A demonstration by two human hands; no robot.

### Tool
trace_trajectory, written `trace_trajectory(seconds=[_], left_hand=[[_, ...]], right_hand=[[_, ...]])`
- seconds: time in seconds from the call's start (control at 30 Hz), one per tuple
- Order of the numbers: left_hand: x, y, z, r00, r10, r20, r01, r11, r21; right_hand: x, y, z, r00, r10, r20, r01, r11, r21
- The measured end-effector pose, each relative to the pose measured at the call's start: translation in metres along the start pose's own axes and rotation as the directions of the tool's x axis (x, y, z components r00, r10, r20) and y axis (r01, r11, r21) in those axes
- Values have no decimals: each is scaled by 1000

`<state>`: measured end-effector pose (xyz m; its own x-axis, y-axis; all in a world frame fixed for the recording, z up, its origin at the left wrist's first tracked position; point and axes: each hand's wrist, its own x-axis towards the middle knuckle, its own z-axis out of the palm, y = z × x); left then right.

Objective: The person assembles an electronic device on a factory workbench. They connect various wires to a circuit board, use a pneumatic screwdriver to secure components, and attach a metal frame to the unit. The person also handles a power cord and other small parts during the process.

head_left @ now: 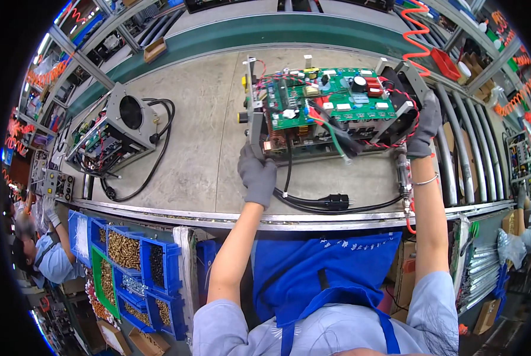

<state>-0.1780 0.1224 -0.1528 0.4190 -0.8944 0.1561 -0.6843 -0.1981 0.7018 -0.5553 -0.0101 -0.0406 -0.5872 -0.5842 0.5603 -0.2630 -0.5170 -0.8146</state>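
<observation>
An uncovered electrical machine chassis point(336, 118) with a green circuit board lies on the workbench before me. My left hand point(257, 176), in a grey glove, grips the lower corner of its left end panel point(256, 133). My right hand point(427, 123), gloved too, is around the edge of the right end, beside the black fan point(403, 101). Loose red, blue and green wires point(330, 127) hang over the board's front. A black power cord with a plug point(336, 202) lies in front of the chassis. Just below my right hand stands a slim metal air tool point(403, 178).
A second uncovered chassis point(120, 133) with its cord sits at the left. Metal rollers point(464, 148) continue at the right. Blue bins point(165, 267) of screws hang below the bench edge. A red coiled hose point(417, 35) hangs above. Other people point(54, 249) work at both sides.
</observation>
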Motion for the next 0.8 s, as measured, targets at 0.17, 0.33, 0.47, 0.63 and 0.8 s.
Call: trace_trajectory(seconds=[0.17, 0.33, 0.47, 0.63, 0.8], left_hand=[[12, -14, 1, 996, -28, -83, 26, 999, -30], [10, -7, -15, 999, 44, 30, -41, 994, -97], [-41, 12, -42, 968, 128, -215, -169, 968, -185], [-140, 28, -61, 824, 490, -285, -523, 851, -47], [-197, 33, -44, 857, 513, 49, -483, 833, -271]], right_hand=[[-19, -21, 7, 995, -72, 72, 81, 988, -129], [-21, -61, -7, 980, -30, 196, 75, 971, -226], [-61, -95, -76, 932, -143, 334, 285, 858, -427], [-91, -130, -227, 867, -186, 462, 488, 508, -710], [-97, -150, -444, 996, -88, 5, 20, 166, -986]])
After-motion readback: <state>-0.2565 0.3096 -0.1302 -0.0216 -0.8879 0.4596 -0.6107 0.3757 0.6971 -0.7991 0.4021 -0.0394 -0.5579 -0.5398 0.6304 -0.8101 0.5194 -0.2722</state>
